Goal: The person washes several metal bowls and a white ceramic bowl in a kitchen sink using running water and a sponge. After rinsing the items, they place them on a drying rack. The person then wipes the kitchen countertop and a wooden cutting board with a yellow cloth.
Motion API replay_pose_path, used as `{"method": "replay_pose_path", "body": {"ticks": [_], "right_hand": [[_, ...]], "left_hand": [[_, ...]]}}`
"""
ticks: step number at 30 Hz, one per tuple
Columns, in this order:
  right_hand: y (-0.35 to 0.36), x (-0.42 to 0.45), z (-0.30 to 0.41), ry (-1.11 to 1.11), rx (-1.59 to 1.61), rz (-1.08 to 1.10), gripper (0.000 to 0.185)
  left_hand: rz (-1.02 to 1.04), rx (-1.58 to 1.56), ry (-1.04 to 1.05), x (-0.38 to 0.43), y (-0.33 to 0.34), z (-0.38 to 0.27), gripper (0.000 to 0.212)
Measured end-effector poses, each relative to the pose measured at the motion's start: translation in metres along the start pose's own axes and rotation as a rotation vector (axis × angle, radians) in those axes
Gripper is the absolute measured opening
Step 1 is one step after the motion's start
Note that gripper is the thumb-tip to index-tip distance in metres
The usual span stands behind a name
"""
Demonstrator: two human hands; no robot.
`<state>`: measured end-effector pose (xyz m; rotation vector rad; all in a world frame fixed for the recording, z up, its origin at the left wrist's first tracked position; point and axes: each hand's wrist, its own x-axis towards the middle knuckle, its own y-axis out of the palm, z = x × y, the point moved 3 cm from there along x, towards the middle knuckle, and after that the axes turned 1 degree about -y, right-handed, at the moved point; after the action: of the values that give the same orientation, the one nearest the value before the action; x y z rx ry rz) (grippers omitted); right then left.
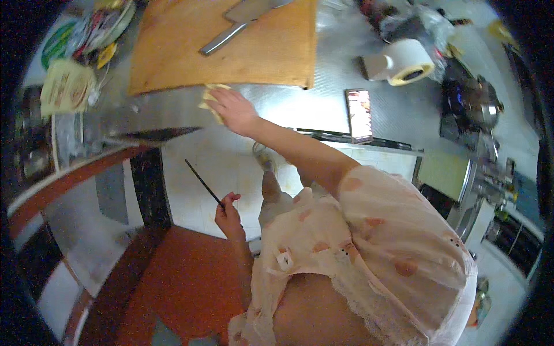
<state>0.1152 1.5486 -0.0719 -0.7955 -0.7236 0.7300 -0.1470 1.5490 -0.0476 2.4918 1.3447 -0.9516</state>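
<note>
My right hand (233, 109) presses a crumpled yellow cloth (210, 104) onto the metal countertop (169, 108), just at the front edge of a wooden cutting board (181, 65). Lower down, my left hand (228, 216) holds a thin dark stick (201, 181) by one end, away from the counter and over the floor. A cleaver (236, 30) with a metal handle lies on the board, its handle angled towards me.
Right of the board lie a phone (359, 116) with a lit screen and a white paper roll (409, 62). A dark pot (476, 101) stands at the far right. A bowl with packets (112, 26) and a printed yellowish bag (68, 88) are at the left.
</note>
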Motion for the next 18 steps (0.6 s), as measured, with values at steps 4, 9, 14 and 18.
{"method": "replay_pose_path", "body": {"ticks": [4, 9, 14, 18], "right_hand": [[-0.088, -0.122, -0.058, 0.221, -0.137, 0.034, 0.040], [-0.125, -0.209, -0.066, 0.390, -0.198, -0.133, 0.042], [-0.132, -0.212, -0.064, 0.348, -0.070, -0.225, 0.039], [-0.175, -0.250, -0.055, 0.318, 0.164, -0.290, 0.034]], "left_hand": [[0.310, 0.246, 0.215, 0.010, 0.047, -0.040, 0.022], [0.590, 0.335, 0.318, -0.006, 0.139, -0.080, 0.027], [0.691, 0.390, 0.274, -0.029, 0.207, -0.100, 0.026], [0.668, 0.345, 0.242, -0.057, 0.248, -0.080, 0.028]]}}
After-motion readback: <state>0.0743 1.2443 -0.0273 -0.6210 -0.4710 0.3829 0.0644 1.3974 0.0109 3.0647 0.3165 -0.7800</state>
